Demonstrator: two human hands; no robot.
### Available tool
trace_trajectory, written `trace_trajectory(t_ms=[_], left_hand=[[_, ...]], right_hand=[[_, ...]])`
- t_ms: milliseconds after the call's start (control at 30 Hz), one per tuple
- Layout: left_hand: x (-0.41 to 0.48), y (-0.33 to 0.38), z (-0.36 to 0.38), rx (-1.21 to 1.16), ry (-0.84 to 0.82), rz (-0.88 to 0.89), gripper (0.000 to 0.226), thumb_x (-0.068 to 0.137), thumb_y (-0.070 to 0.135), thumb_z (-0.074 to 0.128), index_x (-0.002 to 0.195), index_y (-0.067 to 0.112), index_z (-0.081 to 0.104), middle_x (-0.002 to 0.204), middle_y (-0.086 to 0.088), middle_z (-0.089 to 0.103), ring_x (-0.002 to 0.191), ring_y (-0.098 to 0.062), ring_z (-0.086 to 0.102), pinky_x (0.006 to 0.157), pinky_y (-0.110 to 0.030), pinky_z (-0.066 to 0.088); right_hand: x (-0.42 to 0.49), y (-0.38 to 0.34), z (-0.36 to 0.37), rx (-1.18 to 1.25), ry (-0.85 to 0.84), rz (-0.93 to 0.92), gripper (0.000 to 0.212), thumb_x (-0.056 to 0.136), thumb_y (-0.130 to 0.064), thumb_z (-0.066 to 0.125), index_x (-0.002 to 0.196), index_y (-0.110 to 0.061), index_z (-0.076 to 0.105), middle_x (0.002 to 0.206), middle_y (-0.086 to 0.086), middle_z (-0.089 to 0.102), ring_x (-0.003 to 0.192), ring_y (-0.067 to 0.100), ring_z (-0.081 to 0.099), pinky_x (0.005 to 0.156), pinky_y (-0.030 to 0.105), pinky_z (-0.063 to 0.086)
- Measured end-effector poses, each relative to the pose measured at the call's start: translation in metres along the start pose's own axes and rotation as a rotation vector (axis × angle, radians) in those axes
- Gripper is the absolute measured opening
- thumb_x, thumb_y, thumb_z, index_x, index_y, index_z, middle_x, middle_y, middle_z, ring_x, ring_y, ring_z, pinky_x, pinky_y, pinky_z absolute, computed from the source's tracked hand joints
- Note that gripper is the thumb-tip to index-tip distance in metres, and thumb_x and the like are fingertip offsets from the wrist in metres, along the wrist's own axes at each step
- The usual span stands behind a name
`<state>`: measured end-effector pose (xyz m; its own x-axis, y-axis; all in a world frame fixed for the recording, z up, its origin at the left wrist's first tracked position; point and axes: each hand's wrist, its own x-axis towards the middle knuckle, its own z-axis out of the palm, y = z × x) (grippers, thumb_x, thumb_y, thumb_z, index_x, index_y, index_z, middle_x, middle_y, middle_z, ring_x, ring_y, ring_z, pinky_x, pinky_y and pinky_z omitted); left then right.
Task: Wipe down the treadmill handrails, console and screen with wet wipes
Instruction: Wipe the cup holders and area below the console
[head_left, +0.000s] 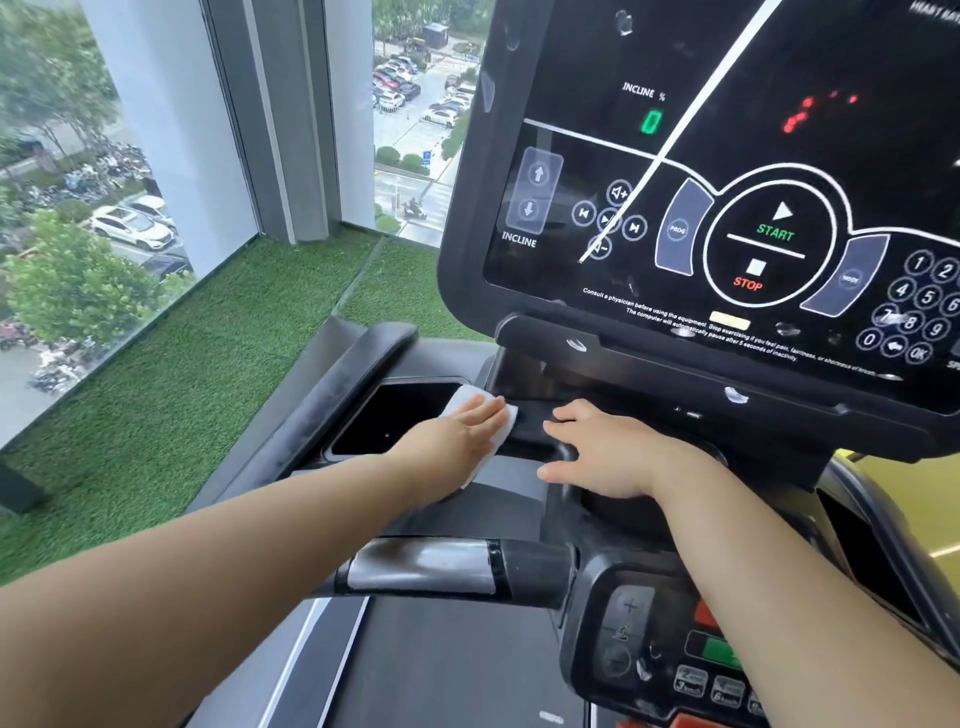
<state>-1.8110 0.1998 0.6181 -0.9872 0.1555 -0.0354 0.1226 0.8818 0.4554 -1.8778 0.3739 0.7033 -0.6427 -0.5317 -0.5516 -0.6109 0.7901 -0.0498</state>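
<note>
Pressing a white wet wipe (508, 422) flat under the left grip (462, 434), with straight fingers laid close together and nothing curled round the cloth. Pinning that wipe against the black console deck (524, 431), right at the rim of a dark rectangular pocket (395, 415) lying on the little-finger side of the grip. Leaving only the wipe's edges showing: one corner just past the fingertips, a strip along the thumb side down toward the wrist.

Resting the right grip (608, 452) palm down on the same deck, just beside the left grip but not touching it, fingers relaxed and slightly bent, thumb out, holding nothing.

Reaching both forearms over the front handrail (426, 569), a dark bar with a silver plate, lying on the wrist side of both grips. Facing the screen (727, 156) rising just beyond the fingertips, showing INCLINE, START and STOP markings and a number pad. Passing the padded side handrail (337, 384) outboard of the left grip, beyond the pocket, with green turf (208, 364) and a window (130, 156) farther out on that side
</note>
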Motion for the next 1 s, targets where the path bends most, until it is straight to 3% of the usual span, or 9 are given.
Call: trace_trajectory(t_ms=[100,233,433,533,633,700,833,933,1000], left_hand=[[0.000,-0.007,0.006,-0.002,-0.006,0.028,0.050,0.102,0.017,0.031,0.150,0.014,0.018,0.158,0.000,0.011,0.145,-0.014,0.010,0.114,-0.024,0.006],[-0.015,-0.024,0.009,-0.001,-0.012,0.083,0.059,0.096,0.042,0.016,0.149,0.017,0.018,0.155,0.009,0.005,0.144,-0.011,0.011,0.109,-0.015,0.015],[0.006,-0.009,0.014,0.056,-0.006,0.040,0.052,0.103,0.027,0.026,0.151,0.015,0.012,0.158,0.003,0.002,0.146,-0.018,0.000,0.116,-0.029,0.017],[0.002,-0.020,0.016,0.076,-0.043,0.122,0.071,0.089,0.050,0.006,0.150,0.014,0.005,0.152,0.009,-0.011,0.142,-0.012,-0.012,0.117,-0.024,0.007],[0.001,-0.025,0.020,0.126,-0.073,0.151,0.088,0.072,0.054,-0.010,0.150,0.015,-0.001,0.145,0.011,-0.019,0.139,-0.009,-0.015,0.114,-0.021,0.003],[0.008,-0.020,0.020,0.203,-0.045,0.162,0.084,0.077,0.051,-0.006,0.150,0.010,0.006,0.151,0.004,-0.011,0.141,-0.015,-0.010,0.115,-0.026,0.003],[0.018,-0.015,0.016,0.437,0.000,0.228,0.061,0.091,0.036,0.026,0.132,-0.001,0.051,0.138,-0.015,0.051,0.128,-0.031,0.047,0.104,-0.041,0.030],[0.012,-0.016,0.014,0.381,-0.031,0.280,0.065,0.096,0.042,0.012,0.143,-0.001,0.028,0.150,-0.014,0.031,0.139,-0.031,0.026,0.112,-0.045,0.021],[0.014,-0.017,0.014,0.354,-0.054,0.274,0.066,0.098,0.043,0.010,0.142,-0.002,0.030,0.149,-0.015,0.033,0.138,-0.032,0.028,0.110,-0.049,0.026]], right_hand=[[-0.002,0.002,0.001,0.035,-0.003,-0.004,0.067,0.094,-0.052,0.045,0.151,-0.025,0.022,0.158,-0.012,0.006,0.138,0.019,0.031,0.110,0.031,0.028],[-0.001,0.005,0.002,0.059,0.002,-0.013,0.067,0.095,-0.051,0.045,0.151,-0.024,0.022,0.158,-0.013,0.005,0.139,0.017,0.030,0.110,0.030,0.026],[-0.006,0.009,-0.001,0.185,0.042,0.006,0.067,0.094,-0.050,0.047,0.151,-0.023,0.023,0.158,-0.009,0.014,0.143,0.014,0.021,0.115,0.029,0.018],[-0.027,0.030,-0.006,0.229,0.080,0.067,0.059,0.094,-0.049,0.048,0.146,-0.025,0.035,0.154,-0.009,0.029,0.140,0.012,0.028,0.115,0.030,0.021],[-0.051,0.052,-0.001,0.252,0.132,0.132,0.047,0.095,-0.044,0.049,0.138,-0.026,0.046,0.145,-0.010,0.042,0.132,0.009,0.039,0.108,0.023,0.027],[-0.059,0.058,0.008,0.288,0.186,0.162,0.042,0.095,-0.042,0.050,0.135,-0.028,0.049,0.141,-0.010,0.046,0.128,0.009,0.044,0.103,0.022,0.031],[-0.053,0.065,0.022,0.319,0.253,0.195,0.040,0.096,-0.039,0.050,0.135,-0.028,0.049,0.142,-0.010,0.044,0.128,0.010,0.042,0.102,0.023,0.031],[-0.048,0.073,0.024,0.356,0.286,0.238,0.037,0.097,-0.035,0.050,0.133,-0.028,0.051,0.141,-0.008,0.045,0.129,0.011,0.041,0.100,0.023,0.030],[-0.046,0.078,0.026,0.390,0.286,0.269,0.035,0.097,-0.032,0.049,0.131,-0.027,0.053,0.138,-0.006,0.047,0.129,0.012,0.042,0.098,0.023,0.030]])
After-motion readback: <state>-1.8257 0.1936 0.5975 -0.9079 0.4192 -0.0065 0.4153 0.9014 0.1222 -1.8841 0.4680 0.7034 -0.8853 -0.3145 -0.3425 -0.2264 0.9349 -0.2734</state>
